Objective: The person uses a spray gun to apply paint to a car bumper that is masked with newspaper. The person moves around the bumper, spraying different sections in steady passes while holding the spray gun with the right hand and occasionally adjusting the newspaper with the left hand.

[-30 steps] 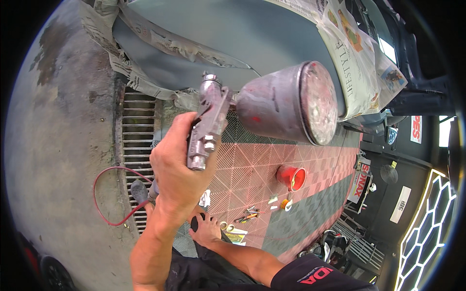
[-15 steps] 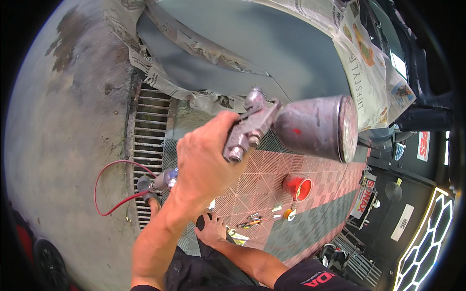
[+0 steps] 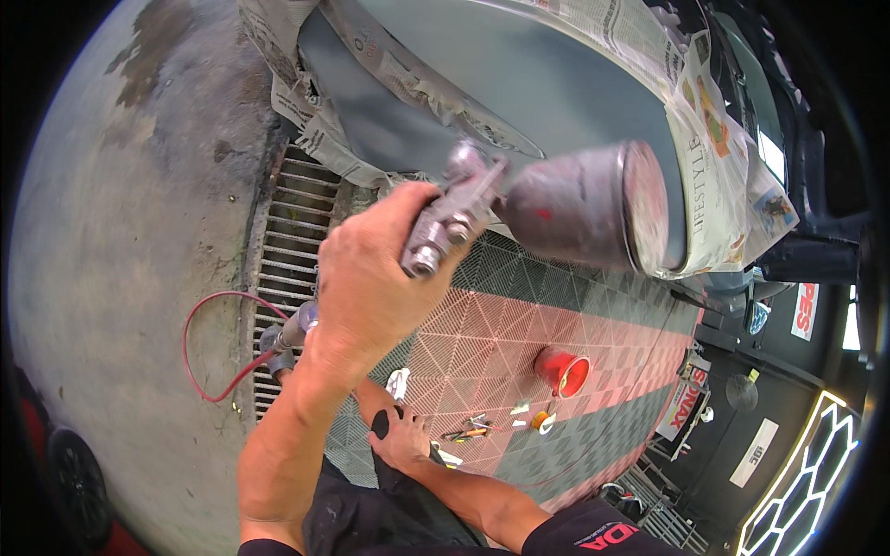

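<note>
Spray gun of paint-spattered silvery metal (image 3: 454, 218), with a large grey-mauve tapered cup (image 3: 579, 208) fixed to it: held up near the middle of the view, slightly blurred. Left hand (image 3: 374, 278) closed around the grip, back of the hand toward the camera. Cup lies sideways, wide round end to the right, one small red spot on its wall. Gun body tilts, its upper end toward a smooth, curved grey vehicle panel (image 3: 593, 102); gap between gun and panel cannot be judged from this angle.

Right hand (image 3: 403, 438) holds no tool; rests, fingers slightly apart, on black cloth trousers (image 3: 357, 510) around the knee.

Below the gun hand: metal coupling (image 3: 301, 324), partly hidden by the wrist, with a thin red hose (image 3: 184, 343) looping out to the left over stained grey concrete floor (image 3: 176, 232). Grey shoe (image 3: 275, 360) beside the coupling, over a slatted metal drain grate (image 3: 292, 218).

Panel edges masked with printed newspaper sheets (image 3: 705, 176). On ribbed red and dark-grey floor tiles (image 3: 464, 343): red round plastic tub (image 3: 547, 366), tipped-looking through lens distortion; orange tape roll (image 3: 540, 422) near it; small cluster of hand tools (image 3: 468, 431); crumpled white wad (image 3: 397, 383) closer to the legs.
</note>
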A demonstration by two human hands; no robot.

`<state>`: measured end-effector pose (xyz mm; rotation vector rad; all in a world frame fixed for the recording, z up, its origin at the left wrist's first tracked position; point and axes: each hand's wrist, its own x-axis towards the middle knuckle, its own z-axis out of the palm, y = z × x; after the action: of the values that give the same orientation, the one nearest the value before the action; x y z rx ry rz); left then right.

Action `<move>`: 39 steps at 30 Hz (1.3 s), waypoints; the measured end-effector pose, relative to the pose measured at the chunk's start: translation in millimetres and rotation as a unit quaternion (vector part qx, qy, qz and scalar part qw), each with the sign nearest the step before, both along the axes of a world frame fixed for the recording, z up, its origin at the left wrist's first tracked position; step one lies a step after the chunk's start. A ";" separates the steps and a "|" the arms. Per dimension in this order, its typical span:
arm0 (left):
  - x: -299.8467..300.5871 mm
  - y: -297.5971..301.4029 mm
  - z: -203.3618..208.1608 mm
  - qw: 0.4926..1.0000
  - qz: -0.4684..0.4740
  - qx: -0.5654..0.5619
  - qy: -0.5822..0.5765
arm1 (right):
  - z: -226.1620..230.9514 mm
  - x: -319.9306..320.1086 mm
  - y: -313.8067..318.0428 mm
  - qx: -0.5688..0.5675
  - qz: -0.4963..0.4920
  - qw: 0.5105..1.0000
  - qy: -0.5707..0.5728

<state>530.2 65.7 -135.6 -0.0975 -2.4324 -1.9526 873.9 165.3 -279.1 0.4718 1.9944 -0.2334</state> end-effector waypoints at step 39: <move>-7.5 -33.7 -14.6 0.999 -0.041 -0.001 0.007 | 0.6 -23.8 -2.3 -0.005 0.066 0.998 0.018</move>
<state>522.7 32.0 -150.2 -0.2133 -2.4596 -1.9736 850.0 163.0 -278.5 0.3301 2.0490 -0.1713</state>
